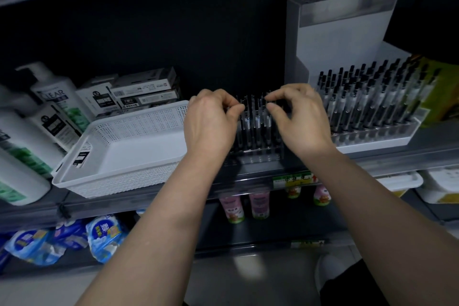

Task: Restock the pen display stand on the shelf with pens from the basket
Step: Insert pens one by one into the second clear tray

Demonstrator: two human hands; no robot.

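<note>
Your left hand [211, 126] and right hand [300, 122] each pinch upright pens [257, 119] in the stand [253, 156]; light, stiff, probably slick, so hold the caps.

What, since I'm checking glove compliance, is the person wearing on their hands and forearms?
Nothing visible. The left hand and right hand are bare: no gloves, rings or watch. The left forearm and right forearm are uncovered to the frame edge, without sleeves or wristbands.
</note>
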